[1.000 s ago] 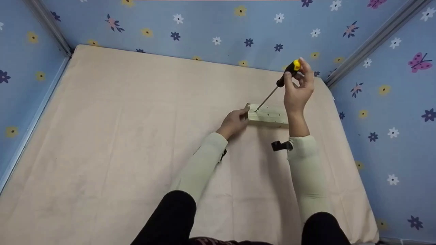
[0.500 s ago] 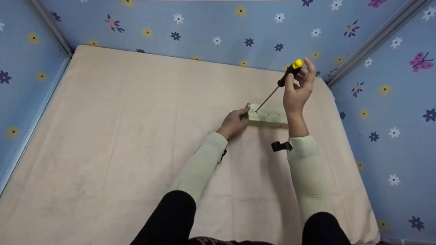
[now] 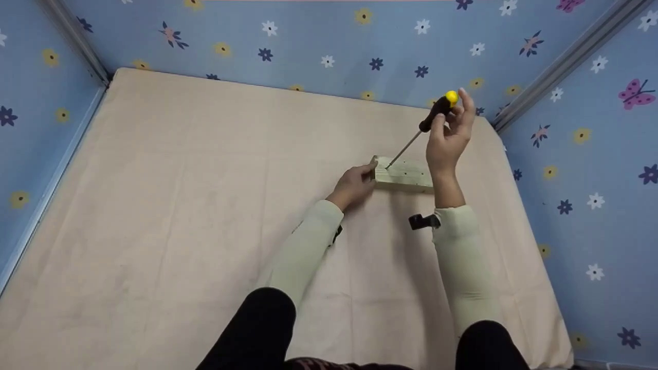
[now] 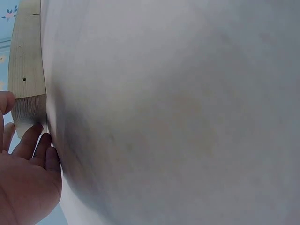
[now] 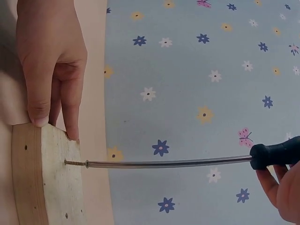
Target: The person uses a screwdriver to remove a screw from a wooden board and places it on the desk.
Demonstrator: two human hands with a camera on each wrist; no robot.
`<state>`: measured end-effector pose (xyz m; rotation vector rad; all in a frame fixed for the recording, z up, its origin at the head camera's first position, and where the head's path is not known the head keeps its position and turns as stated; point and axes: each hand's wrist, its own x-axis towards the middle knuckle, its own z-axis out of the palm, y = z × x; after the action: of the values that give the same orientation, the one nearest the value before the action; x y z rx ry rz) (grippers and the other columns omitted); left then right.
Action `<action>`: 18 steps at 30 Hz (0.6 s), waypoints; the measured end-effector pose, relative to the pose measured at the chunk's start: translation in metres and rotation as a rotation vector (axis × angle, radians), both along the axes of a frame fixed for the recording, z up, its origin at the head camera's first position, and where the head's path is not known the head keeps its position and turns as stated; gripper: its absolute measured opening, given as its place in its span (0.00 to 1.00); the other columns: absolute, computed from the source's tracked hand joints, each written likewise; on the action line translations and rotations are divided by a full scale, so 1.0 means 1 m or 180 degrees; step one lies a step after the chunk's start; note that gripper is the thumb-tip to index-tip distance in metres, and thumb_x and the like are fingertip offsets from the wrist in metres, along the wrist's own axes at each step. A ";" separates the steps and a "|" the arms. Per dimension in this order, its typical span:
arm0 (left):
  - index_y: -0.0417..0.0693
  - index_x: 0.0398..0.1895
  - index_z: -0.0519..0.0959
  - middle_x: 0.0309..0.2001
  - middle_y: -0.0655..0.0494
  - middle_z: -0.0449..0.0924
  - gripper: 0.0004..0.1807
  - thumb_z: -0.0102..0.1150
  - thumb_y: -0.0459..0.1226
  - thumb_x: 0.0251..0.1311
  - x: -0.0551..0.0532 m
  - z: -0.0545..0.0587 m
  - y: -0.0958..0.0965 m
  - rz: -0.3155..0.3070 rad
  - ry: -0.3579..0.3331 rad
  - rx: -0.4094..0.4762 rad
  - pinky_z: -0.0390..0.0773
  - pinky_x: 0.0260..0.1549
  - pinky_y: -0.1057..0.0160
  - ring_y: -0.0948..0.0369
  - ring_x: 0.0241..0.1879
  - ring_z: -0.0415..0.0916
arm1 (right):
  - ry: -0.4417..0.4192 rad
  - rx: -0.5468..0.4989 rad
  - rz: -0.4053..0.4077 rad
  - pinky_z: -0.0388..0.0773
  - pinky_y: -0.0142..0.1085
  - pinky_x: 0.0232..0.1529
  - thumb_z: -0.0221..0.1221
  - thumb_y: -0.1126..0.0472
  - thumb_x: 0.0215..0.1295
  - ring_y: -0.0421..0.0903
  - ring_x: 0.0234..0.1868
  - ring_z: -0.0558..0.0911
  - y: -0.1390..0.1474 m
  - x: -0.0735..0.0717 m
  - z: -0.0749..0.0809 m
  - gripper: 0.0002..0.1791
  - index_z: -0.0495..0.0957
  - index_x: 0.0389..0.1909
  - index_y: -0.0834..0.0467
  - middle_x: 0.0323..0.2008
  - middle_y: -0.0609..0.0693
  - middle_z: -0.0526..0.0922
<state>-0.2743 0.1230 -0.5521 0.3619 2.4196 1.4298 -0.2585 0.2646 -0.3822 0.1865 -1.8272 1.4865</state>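
A pale wooden block (image 3: 403, 176) lies on the cloth, with several small dark holes in its faces. My left hand (image 3: 353, 186) holds the block's left end, the thumb at one edge and fingers at the other, as the right wrist view shows. Partly sunk in the block near that end is a screw (image 5: 75, 163), its threads still showing. The tip of a long screwdriver (image 5: 168, 164) sits on the screw's head. My right hand (image 3: 450, 136) grips its black handle with thumb and fingers, the index finger raised beside the yellow end. The block's right end is hidden behind my right forearm in the head view.
A beige cloth (image 3: 205, 205) covers the wide flat surface. Blue flowered walls (image 3: 329, 41) stand behind and on both sides, with the back wall close beyond the screwdriver handle. A black wrist mount (image 3: 424, 221) sticks out from my right sleeve.
The screwdriver handle and its yellow end have shifted slightly right and down, and my right index finger has lifted off that end. My left hand and the block look unmoved.
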 end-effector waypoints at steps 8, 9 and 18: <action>0.64 0.71 0.64 0.70 0.60 0.65 0.29 0.52 0.42 0.66 0.000 0.000 0.001 0.0012 0.0036 -0.0072 0.59 0.70 0.62 0.60 0.71 0.60 | 0.0062 0.0073 -0.0124 0.81 0.32 0.37 0.60 0.69 0.61 0.45 0.38 0.79 0.001 0.000 0.000 0.27 0.66 0.61 0.68 0.44 0.51 0.71; 0.64 0.71 0.64 0.71 0.60 0.65 0.29 0.52 0.42 0.66 0.000 0.000 0.001 0.0012 0.0025 -0.0081 0.59 0.71 0.62 0.60 0.71 0.59 | 0.0094 0.0103 -0.0139 0.81 0.33 0.36 0.61 0.70 0.61 0.45 0.37 0.80 0.002 0.000 0.000 0.28 0.65 0.62 0.69 0.43 0.52 0.72; 0.63 0.71 0.64 0.71 0.61 0.65 0.29 0.52 0.42 0.66 -0.001 -0.001 0.001 0.0022 0.0018 -0.0082 0.60 0.71 0.62 0.59 0.71 0.60 | -0.0040 0.0123 0.0056 0.80 0.37 0.47 0.50 0.71 0.68 0.48 0.46 0.79 0.003 0.001 -0.002 0.24 0.61 0.64 0.68 0.51 0.58 0.72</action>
<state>-0.2752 0.1239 -0.5528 0.3522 2.4437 1.4011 -0.2577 0.2673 -0.3841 0.2130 -1.8697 1.4682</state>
